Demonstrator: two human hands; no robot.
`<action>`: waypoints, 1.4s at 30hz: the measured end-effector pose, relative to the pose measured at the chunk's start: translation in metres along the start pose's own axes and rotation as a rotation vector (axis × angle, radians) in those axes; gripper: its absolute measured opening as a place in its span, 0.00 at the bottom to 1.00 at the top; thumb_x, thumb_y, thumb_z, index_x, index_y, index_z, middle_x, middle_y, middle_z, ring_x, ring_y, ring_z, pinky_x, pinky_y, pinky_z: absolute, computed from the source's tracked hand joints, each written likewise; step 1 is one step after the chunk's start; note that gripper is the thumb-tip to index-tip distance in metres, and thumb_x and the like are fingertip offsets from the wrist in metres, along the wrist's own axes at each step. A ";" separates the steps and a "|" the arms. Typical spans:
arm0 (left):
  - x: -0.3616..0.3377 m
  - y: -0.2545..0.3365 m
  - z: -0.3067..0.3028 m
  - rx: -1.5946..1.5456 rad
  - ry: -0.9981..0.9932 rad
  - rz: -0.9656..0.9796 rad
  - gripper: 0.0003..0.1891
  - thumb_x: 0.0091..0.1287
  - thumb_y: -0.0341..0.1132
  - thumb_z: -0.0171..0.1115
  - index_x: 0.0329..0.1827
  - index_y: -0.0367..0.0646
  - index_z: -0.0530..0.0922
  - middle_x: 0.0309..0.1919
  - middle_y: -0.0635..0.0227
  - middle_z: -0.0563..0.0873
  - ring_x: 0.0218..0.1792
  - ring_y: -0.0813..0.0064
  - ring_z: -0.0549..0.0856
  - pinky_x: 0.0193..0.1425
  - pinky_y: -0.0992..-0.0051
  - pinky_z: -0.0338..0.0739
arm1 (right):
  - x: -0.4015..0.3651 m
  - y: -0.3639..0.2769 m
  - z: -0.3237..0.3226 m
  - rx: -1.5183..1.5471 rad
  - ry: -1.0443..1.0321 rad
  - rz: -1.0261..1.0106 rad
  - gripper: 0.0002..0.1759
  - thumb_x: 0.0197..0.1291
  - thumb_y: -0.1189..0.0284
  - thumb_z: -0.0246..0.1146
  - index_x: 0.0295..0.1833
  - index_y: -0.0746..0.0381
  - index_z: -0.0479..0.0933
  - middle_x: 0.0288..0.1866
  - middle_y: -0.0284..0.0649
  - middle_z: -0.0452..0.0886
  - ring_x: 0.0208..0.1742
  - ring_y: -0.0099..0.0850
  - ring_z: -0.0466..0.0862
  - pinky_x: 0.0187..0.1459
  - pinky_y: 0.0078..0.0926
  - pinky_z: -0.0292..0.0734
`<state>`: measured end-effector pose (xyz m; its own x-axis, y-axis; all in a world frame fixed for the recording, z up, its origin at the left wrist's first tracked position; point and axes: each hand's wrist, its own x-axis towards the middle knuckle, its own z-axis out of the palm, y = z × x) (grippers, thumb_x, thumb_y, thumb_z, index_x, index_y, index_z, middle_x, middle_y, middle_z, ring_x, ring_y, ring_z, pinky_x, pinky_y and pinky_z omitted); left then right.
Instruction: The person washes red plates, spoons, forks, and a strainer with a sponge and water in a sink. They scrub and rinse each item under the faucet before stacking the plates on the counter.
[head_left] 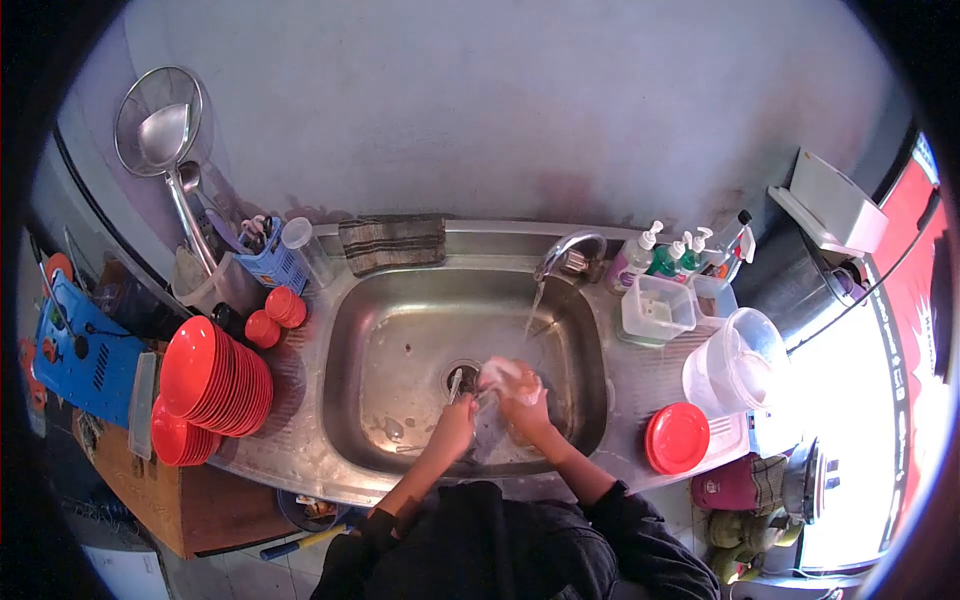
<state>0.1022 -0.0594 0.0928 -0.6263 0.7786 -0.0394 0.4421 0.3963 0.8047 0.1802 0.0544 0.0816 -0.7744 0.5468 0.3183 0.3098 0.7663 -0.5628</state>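
Note:
Both my hands are over the steel sink (375, 340). My left hand (457, 425) is closed around a thin shiny metal utensil (456, 383), whose upper end points toward the drain; its exact kind is too small to tell. Just to its right, my right hand (527, 408) is closed on a pale pink sponge or cloth (505, 374) that looks foamy. The two hands are close together. From the curved faucet (570, 245) a thin stream of water falls behind my right hand.
Left of the sink stand stacked red plates (225, 380), small red bowls (285, 306) and a blue basket (272, 262) of utensils. A striped cloth (392, 244) lies on the back rim. To the right are pump bottles (637, 258), clear containers (657, 308), a bucket (735, 365) and red plates (678, 438).

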 end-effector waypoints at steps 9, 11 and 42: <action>-0.011 0.016 0.007 -0.030 -0.022 0.051 0.08 0.59 0.32 0.42 0.33 0.37 0.67 0.22 0.46 0.74 0.29 0.47 0.74 0.30 0.56 0.65 | 0.003 -0.002 -0.021 -0.037 0.224 0.048 0.12 0.35 0.71 0.60 0.32 0.53 0.74 0.35 0.42 0.68 0.33 0.40 0.74 0.31 0.35 0.70; -0.010 0.016 0.007 -0.069 0.003 0.072 0.08 0.59 0.32 0.42 0.33 0.37 0.67 0.22 0.46 0.74 0.29 0.47 0.74 0.30 0.56 0.65 | -0.007 -0.007 -0.012 -0.023 0.134 -0.015 0.12 0.34 0.72 0.60 0.32 0.54 0.74 0.36 0.41 0.68 0.32 0.40 0.74 0.30 0.35 0.71; -0.009 0.005 0.004 -0.069 -0.005 0.040 0.08 0.59 0.32 0.44 0.31 0.36 0.68 0.21 0.48 0.74 0.27 0.49 0.75 0.28 0.63 0.67 | 0.003 -0.011 -0.025 -0.150 -0.019 -0.196 0.15 0.28 0.75 0.58 0.31 0.53 0.75 0.38 0.34 0.71 0.38 0.34 0.74 0.33 0.30 0.71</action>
<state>0.1133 -0.0623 0.0949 -0.6058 0.7956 -0.0091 0.4213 0.3305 0.8446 0.1877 0.0562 0.1077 -0.8378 0.3771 0.3949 0.2300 0.8996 -0.3712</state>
